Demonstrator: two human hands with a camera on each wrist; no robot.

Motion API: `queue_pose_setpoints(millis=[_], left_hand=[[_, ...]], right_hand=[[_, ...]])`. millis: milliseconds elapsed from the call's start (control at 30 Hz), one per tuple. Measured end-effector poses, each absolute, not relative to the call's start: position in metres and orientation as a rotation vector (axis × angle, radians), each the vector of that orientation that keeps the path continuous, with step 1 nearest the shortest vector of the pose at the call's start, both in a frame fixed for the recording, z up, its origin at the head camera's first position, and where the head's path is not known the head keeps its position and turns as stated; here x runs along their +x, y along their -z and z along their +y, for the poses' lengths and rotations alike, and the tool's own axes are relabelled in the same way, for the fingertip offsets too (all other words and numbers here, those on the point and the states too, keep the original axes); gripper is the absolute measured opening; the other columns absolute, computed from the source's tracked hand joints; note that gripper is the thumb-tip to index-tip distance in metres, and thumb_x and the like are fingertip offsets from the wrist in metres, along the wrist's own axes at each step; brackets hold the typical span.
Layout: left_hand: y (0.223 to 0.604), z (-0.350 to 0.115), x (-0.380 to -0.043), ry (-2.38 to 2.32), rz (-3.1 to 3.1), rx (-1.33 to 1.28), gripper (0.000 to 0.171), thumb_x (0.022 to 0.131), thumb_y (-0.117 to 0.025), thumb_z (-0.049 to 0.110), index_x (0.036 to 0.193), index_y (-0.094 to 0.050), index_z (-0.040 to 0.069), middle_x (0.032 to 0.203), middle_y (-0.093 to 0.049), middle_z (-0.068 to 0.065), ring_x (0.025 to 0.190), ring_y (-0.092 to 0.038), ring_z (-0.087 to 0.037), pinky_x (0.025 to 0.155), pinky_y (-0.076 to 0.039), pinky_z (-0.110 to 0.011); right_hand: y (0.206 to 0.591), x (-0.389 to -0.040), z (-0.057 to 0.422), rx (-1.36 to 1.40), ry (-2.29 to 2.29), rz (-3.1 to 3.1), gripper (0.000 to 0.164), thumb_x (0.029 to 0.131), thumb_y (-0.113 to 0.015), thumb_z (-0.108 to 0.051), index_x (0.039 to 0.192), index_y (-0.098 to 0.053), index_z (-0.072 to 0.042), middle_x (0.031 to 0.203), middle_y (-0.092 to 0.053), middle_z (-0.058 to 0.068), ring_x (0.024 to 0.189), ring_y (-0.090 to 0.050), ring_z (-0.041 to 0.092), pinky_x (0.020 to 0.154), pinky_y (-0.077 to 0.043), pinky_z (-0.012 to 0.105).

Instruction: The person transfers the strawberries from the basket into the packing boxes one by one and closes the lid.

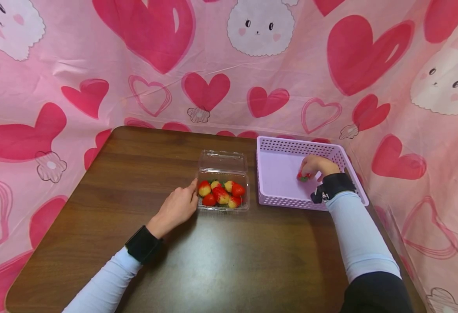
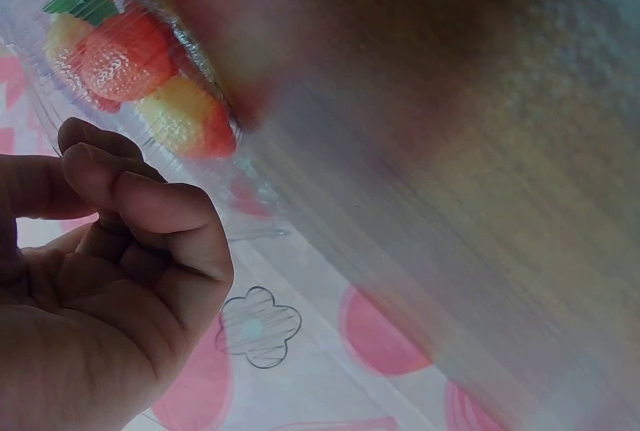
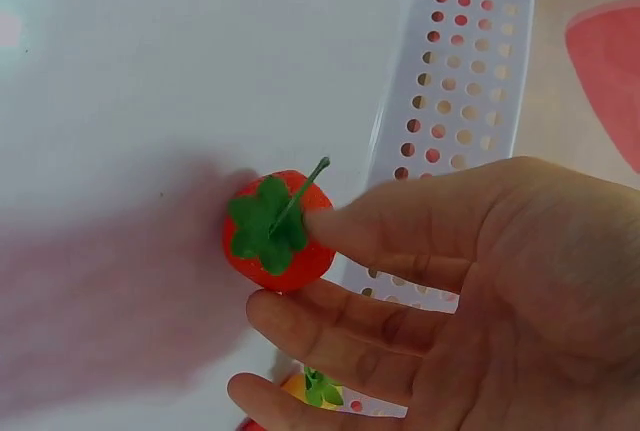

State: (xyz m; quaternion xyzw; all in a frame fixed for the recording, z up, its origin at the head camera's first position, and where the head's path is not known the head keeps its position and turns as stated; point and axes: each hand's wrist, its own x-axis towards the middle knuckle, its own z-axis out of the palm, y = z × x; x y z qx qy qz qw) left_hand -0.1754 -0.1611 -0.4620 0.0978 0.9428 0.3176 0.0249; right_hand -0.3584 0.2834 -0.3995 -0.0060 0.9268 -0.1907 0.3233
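Note:
My left hand [image 1: 178,204] touches the left wall of a clear plastic clamshell box [image 1: 222,209], its lid [image 1: 222,161] tipped back. Inside lie several red-and-yellow strawberries [image 1: 221,195]. The left wrist view has the fingers [image 2: 170,211] bent loosely beside the box wall, near a strawberry [image 2: 125,56] with a green leaf cap. Over the lilac basket's floor, my right hand [image 1: 316,166] pinches a red strawberry [image 3: 315,201] between thumb and fingers, its stem and green leaves facing the camera. Another strawberry [image 3: 322,389] shows partly under those fingers.
The lilac perforated basket [image 1: 279,202] stands right of the box on a brown wooden table [image 1: 142,165]. A pink cloth [image 1: 213,56] printed with hearts and rabbits hangs behind and on both sides. Black bands [image 1: 144,244] circle both wrists.

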Motion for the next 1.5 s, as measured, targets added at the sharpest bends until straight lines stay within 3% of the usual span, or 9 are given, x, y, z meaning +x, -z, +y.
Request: queue_pose_setpoints(millis=[433,1500], left_hand=[[0.464,-0.163,-0.176,-0.982,2.926,0.307,0.058,0.103,-0.06,0.011,0.155,-0.043,-0.009,0.059,-0.044,-0.002,0.043,-0.038,-0.018,0.042,-0.039,-0.031],[0.463,-0.163,-0.176,-0.979,2.914,0.315,0.059,0.104,-0.061,0.011,0.156,-0.043,-0.009,0.059,-0.047,-0.003,0.042,-0.041,-0.019,0.042,-0.041,-0.03]], right_hand=[[0.402,-0.359,0.278,-0.042,0.514,2.416,0.024,0.097,-0.069,-0.012,0.114,-0.066,0.005,0.103,-0.067,0.018,0.104,-0.062,0.042,0.092,-0.055,0.063],[0.392,-0.352,0.27,-0.09,0.478,2.487,0.019,0.093,-0.069,-0.008,0.106,-0.062,0.004,0.101,-0.067,0.018,0.098,-0.066,0.037,0.088,-0.058,0.057]])
